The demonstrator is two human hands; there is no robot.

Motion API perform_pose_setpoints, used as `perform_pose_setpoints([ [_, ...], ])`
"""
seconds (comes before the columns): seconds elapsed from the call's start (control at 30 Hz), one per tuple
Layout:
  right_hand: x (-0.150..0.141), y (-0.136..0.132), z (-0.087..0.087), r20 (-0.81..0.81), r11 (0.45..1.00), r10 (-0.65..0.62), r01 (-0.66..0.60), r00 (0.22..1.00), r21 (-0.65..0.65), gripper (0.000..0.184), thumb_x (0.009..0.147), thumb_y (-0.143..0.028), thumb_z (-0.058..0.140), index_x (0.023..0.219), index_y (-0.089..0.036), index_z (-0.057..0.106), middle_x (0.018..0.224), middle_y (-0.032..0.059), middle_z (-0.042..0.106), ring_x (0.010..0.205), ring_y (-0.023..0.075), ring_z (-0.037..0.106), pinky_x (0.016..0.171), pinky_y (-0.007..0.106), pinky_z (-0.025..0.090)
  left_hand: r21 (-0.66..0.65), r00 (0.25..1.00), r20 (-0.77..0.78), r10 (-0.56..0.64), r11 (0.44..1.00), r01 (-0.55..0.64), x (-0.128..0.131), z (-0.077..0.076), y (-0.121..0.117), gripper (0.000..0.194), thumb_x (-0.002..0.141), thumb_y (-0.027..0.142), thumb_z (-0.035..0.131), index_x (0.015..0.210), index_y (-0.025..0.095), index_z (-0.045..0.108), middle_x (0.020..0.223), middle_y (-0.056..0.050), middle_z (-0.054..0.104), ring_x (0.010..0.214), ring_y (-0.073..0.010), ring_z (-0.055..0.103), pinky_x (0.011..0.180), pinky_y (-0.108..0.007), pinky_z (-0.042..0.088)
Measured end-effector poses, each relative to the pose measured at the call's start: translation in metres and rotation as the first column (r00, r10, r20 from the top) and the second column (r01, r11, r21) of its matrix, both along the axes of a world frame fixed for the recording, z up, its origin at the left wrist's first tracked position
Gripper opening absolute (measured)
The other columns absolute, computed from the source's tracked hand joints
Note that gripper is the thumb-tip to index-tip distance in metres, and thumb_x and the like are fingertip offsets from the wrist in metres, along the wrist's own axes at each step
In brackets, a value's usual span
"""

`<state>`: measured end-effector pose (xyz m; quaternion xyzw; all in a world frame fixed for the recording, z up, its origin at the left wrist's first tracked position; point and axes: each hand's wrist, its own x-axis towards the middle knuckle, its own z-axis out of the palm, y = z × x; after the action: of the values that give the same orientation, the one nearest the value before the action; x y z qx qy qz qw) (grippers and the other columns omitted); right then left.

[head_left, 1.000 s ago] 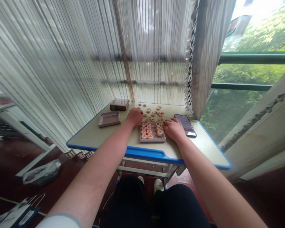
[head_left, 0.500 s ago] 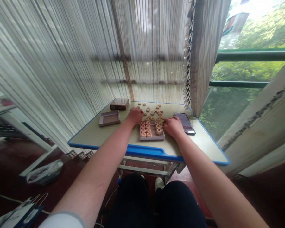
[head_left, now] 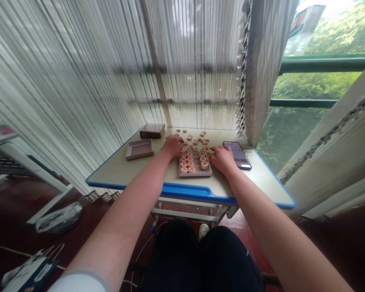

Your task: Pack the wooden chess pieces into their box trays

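Observation:
A shallow open box (head_left: 195,174) stands near the table's front edge. Inside it, red-marked Chinese chess pieces (head_left: 190,164) fill two columns at the left, and a short column of dark-marked pieces (head_left: 204,165) runs along the right. My left hand (head_left: 173,147) rests behind the box's left corner, fingers curled together beside loose pieces. At the box's right wall, my right hand (head_left: 222,158) has its fingers bent down over pieces lying there. What either hand's fingertips hold, if anything, is hidden. More loose pieces (head_left: 196,142) lie scattered behind the box.
An empty box lid (head_left: 139,149) lies at the table's left, with a brown box (head_left: 152,130) behind it. A phone (head_left: 238,155) lies right of my right hand. String curtains (head_left: 197,61) hang along the table's far edge. A plastic bag (head_left: 59,218) is on the floor.
The view has shifted slightly. My right hand's fingers have lifted and bent a little at the box's right side. My left hand and the pieces in the box look unchanged.

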<state>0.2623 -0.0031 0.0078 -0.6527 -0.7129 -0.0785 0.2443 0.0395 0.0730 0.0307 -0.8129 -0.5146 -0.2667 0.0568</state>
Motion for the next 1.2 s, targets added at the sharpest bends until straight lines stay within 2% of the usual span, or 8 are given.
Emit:
perform_pose_setpoints([
  [0.13,-0.002,-0.003,0.002,-0.016,0.997,0.058,-0.059,0.998,-0.041,0.035,0.083,-0.027,0.042,0.101,-0.023,0.071,0.103,0.0048,0.069,0.101,0.0273,0.045,0.084,0.038,0.035,-0.006,1.000,-0.008,0.008,1.000,-0.008,0.001,0.002,-0.002,0.026,0.080,0.023,0.048,0.089,0.016,0.072,0.092,-0.006,0.068,0.095,-0.0183,0.058,0.095,-0.031,0.042],
  [0.37,-0.004,-0.004,0.004,-0.038,1.000,-0.009,0.008,0.999,-0.021,0.028,0.080,-0.029,0.047,0.094,-0.018,0.069,0.093,0.0088,0.069,0.098,0.0280,0.047,0.083,0.036,0.037,0.007,1.000,-0.008,-0.008,1.000,0.008,0.000,0.000,0.001,0.027,0.079,0.025,0.048,0.089,0.017,0.072,0.092,-0.006,0.068,0.095,-0.0189,0.059,0.093,-0.031,0.043],
  [0.63,-0.004,-0.010,0.007,-0.248,0.984,0.085,-0.042,0.965,0.176,0.029,0.082,-0.023,0.048,0.107,-0.019,0.062,0.087,0.0064,0.069,0.091,0.0250,0.050,0.079,0.034,0.042,-0.014,0.999,-0.023,-0.032,0.999,0.032,0.003,-0.002,0.000,0.026,0.079,0.023,0.048,0.088,0.017,0.072,0.092,-0.006,0.070,0.096,-0.0184,0.060,0.095,-0.032,0.041],
  [0.7,-0.006,-0.018,0.011,-0.248,0.965,0.191,-0.136,0.950,0.223,0.030,0.084,-0.024,0.048,0.110,-0.022,0.061,0.088,0.0051,0.069,0.090,0.0241,0.050,0.080,0.035,0.042,-0.012,0.999,-0.014,-0.032,0.999,0.032,0.003,-0.001,-0.002,0.026,0.079,0.023,0.048,0.087,0.018,0.072,0.093,-0.006,0.069,0.096,-0.0183,0.060,0.095,-0.032,0.041],
  [0.8,-0.010,-0.037,0.017,-0.159,0.909,0.393,-0.356,0.905,0.218,0.024,0.083,-0.023,0.050,0.101,-0.024,0.065,0.092,0.0046,0.069,0.089,0.0232,0.050,0.080,0.035,0.043,0.009,1.000,0.006,-0.030,1.000,0.030,0.003,0.000,-0.005,0.026,0.080,0.024,0.048,0.088,0.017,0.071,0.093,-0.006,0.069,0.095,-0.0184,0.060,0.095,-0.032,0.041],
  [0.9,-0.015,-0.054,0.021,-0.149,0.856,0.505,-0.470,0.851,0.215,0.024,0.081,-0.021,0.055,0.102,-0.024,0.064,0.089,0.0035,0.069,0.089,0.0221,0.050,0.080,0.035,0.043,0.030,1.000,0.007,-0.028,0.999,0.028,0.004,0.000,-0.009,0.026,0.080,0.024,0.048,0.088,0.017,0.072,0.093,-0.006,0.069,0.096,-0.0189,0.060,0.095,-0.032,0.042],
  [1.03,-0.018,-0.063,0.022,-0.145,0.820,0.569,-0.544,0.810,0.181,0.019,0.079,-0.021,0.057,0.096,-0.024,0.065,0.086,0.0026,0.068,0.088,0.0202,0.050,0.078,0.032,0.044,0.019,1.000,0.004,-0.019,1.000,0.019,0.006,-0.001,-0.013,0.025,0.081,0.025,0.048,0.089,0.019,0.071,0.094,-0.006,0.069,0.097,-0.0189,0.060,0.094,-0.033,0.043],
  [1.2,-0.018,-0.058,0.018,-0.062,0.852,0.517,-0.506,0.854,0.135,0.014,0.076,-0.022,0.062,0.088,-0.025,0.068,0.081,0.0021,0.069,0.086,0.0218,0.049,0.081,0.035,0.041,0.053,0.999,0.016,-0.038,0.998,0.037,0.005,-0.001,-0.014,0.024,0.080,0.024,0.049,0.087,0.019,0.071,0.091,-0.005,0.070,0.095,-0.0191,0.060,0.094,-0.034,0.043],
])
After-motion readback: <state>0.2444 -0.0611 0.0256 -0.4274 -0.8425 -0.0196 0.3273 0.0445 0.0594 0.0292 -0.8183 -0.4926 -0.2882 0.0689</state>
